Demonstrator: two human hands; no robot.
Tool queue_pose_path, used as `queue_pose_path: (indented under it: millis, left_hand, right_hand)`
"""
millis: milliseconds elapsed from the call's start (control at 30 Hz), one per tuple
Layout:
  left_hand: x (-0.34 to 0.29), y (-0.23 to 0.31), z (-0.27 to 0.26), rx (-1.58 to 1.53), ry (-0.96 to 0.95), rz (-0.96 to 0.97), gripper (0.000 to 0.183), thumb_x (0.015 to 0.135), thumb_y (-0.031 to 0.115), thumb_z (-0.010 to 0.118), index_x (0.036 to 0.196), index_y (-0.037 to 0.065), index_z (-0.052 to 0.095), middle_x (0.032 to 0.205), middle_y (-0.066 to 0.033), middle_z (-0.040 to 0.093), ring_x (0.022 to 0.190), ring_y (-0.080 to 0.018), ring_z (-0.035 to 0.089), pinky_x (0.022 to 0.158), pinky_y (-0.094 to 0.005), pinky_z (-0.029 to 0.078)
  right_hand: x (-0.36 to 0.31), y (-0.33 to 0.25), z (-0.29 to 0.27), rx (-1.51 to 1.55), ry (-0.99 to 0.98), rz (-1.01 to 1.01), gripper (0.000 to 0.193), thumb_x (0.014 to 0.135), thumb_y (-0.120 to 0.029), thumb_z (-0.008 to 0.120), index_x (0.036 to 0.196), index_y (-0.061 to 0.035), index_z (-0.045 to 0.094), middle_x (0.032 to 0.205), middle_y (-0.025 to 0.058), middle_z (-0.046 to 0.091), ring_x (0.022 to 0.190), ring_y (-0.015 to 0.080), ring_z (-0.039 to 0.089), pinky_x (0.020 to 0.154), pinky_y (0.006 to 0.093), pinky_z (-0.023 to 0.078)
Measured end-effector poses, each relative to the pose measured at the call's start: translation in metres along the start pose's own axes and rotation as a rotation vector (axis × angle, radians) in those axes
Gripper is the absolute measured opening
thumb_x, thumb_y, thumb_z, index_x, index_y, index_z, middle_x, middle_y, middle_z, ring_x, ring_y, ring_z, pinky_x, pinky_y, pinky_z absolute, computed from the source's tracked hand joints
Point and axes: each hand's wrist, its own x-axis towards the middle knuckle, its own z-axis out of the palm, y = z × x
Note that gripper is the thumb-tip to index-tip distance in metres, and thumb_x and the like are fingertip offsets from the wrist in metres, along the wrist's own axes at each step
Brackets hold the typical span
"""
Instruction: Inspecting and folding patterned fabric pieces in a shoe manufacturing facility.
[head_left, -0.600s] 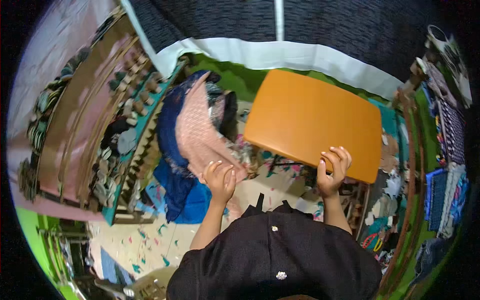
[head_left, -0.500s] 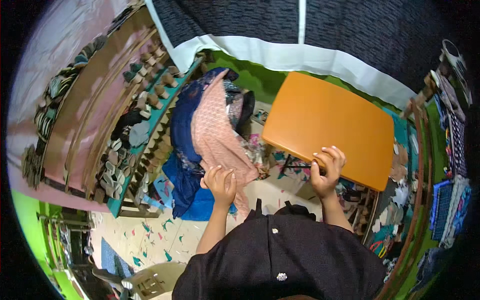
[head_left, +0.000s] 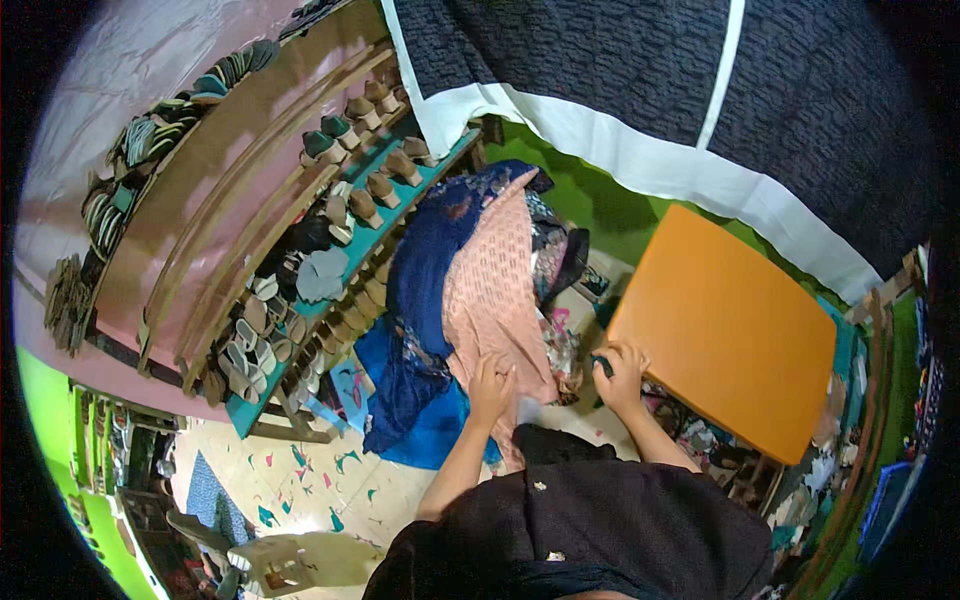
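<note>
Several rows of sandals and shoes [head_left: 330, 235] fill the slanted wooden racks [head_left: 200, 250] on the left, angled so each pair faces outward for display. Beside them a heap of hanging fabrics lies draped over one another: a dark blue cloth [head_left: 425, 290], then a salmon-pink knitted cloth [head_left: 495, 290] spread on top. The left hand [head_left: 492, 385] rests flat on the lower end of the pink cloth, fingers spread and its grip open, seemingly to press it in place. The right hand [head_left: 620, 372] sits at the near corner of the orange bench [head_left: 725, 330], its grip curled around a small dark object [head_left: 601, 366] too small to identify. A dark curtain with white trim [head_left: 650, 90] hangs behind.
</note>
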Motion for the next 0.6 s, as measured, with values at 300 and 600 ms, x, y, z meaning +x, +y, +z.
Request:
queue_pose_path:
  millis: [300,600]
  left_hand:
    - [0.186,-0.178,0.054,0.183,-0.093,-0.112,0.023,0.076,0.015,0.057,0.098,0.009,0.055,0.096,-0.0136,0.056,0.081,-0.0276,0.058,0.072,-0.0374,0.045]
    - [0.27,-0.279,0.096,0.756,-0.192,-0.644,0.061,0.075,0.034,0.059,0.129,0.018,0.036,0.117,-0.018,0.049,0.105,-0.0342,0.049,0.087,-0.0403,0.041]
  right_hand:
    - [0.057,0.022,0.154,0.02,-0.327,-0.105,0.023,0.066,-0.017,0.056,0.088,-0.0114,0.057,0.094,0.008,0.05,0.097,0.0266,0.042,0.082,0.044,0.026]
    - [0.079,0.034,0.181,0.005,-0.448,0.009,0.022,0.068,-0.017,0.055,0.088,-0.0137,0.061,0.092,0.0084,0.052,0.095,0.0257,0.044,0.08,0.0414,0.03]
